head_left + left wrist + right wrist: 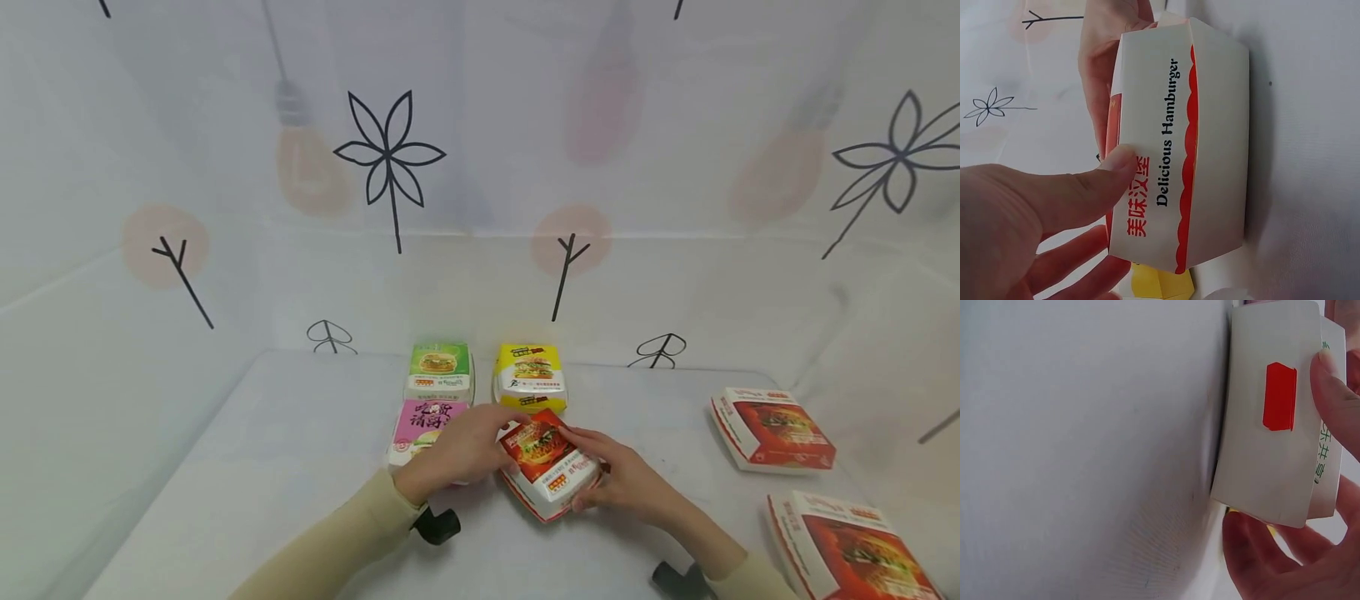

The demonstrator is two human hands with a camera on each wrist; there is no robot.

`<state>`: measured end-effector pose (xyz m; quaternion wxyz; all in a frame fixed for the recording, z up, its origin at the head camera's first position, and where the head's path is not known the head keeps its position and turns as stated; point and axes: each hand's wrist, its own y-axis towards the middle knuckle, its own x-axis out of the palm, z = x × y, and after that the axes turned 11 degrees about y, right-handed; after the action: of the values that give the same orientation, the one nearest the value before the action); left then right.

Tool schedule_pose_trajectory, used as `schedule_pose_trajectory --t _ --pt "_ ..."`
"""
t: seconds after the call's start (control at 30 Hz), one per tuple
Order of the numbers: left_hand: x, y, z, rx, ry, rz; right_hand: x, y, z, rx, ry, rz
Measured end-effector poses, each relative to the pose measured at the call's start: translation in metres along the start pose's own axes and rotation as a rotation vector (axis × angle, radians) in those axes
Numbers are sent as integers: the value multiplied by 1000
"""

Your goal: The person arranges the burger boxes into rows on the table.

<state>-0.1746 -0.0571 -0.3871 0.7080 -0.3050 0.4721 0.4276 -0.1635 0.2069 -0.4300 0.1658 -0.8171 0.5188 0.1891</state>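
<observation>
A red and white hamburger box (pixel 551 467) sits slightly turned on the white surface, both hands on it. The left hand (pixel 468 446) grips its left side; in the left wrist view the thumb presses the white side wall printed "Delicious Hamburger", with fingers at the box's far end. From the right, the right hand (pixel 630 479) holds the box between thumb and fingers. The right wrist view shows its thumb on the lid edge and fingertips (pixel 1235 531) at a lower corner. Just left stands a pink hamburger box (pixel 412 429), partly hidden by the left hand.
Behind the pink box stands a green hamburger box (pixel 440 371). A yellow hamburger box (pixel 531 375) stands directly behind the held one. Two more red hamburger boxes, a farther one (pixel 772 429) and a nearer one (pixel 858 550), lie at the right. A patterned white curtain (pixel 480 283) borders the surface.
</observation>
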Motion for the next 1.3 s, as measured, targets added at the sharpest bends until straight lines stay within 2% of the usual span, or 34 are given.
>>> schedule_pose_trajectory --t 0.23,0.43,0.57,0.7,0.9,1.13,1.3 --pt "-1 0 1 15 18 71 3 -6 -3 8 -13 -4" --pt "-1 0 -2 20 9 77 -2 -11 -2 -27 -13 -84" --pt "-2 1 -3 19 -22 69 -4 -15 -3 -30 -17 -99" --pt "-3 1 -2 23 -6 54 -1 -17 -4 -35 -44 -58" --pt "-7 1 0 17 31 7 11 -20 -8 6 -47 61" --pt "-10 1 -1 56 54 -40 22 -22 -15 28 -63 171" --pt "-8 1 -4 87 71 -64 28 -22 -17 50 -140 228"
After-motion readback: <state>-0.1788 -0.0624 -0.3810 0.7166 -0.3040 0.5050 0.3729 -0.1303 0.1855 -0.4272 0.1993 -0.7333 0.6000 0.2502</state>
